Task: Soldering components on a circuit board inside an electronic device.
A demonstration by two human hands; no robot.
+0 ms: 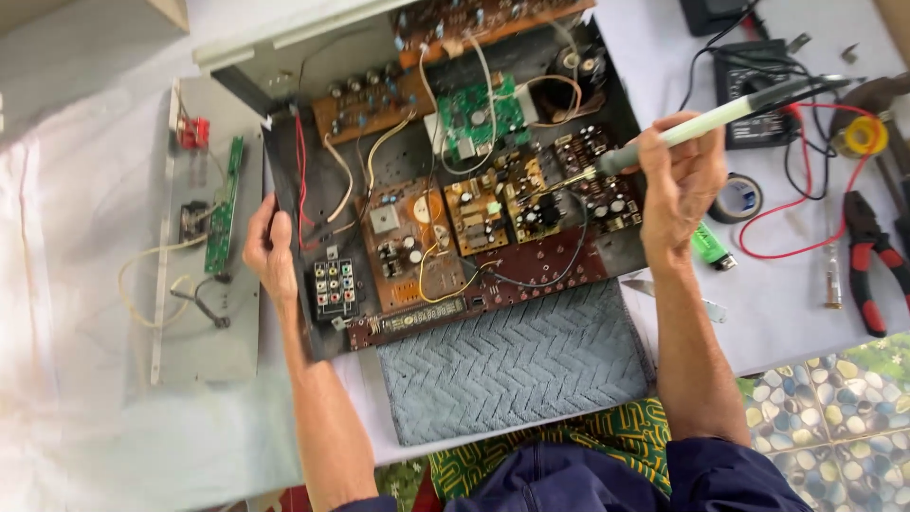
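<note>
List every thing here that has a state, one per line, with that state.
Amplifier chassis: cover off, boards exposed.
Soldering iron: gripped in right hand, tip down on a board.
Left hand: gripping the chassis edge.
Pliers: lying unused, jaws shut.
Tape roll: lying flat.
Green lighter: lying unlit.

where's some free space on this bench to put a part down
The grey mat in front of the open chassis is bare. The white tabletop between green lighter and pliers has some room. Past the right hand, cables crowd it.

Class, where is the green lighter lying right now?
In the head view, the green lighter lies on the white table, right of the right hand, just below the roll of black tape.
</note>
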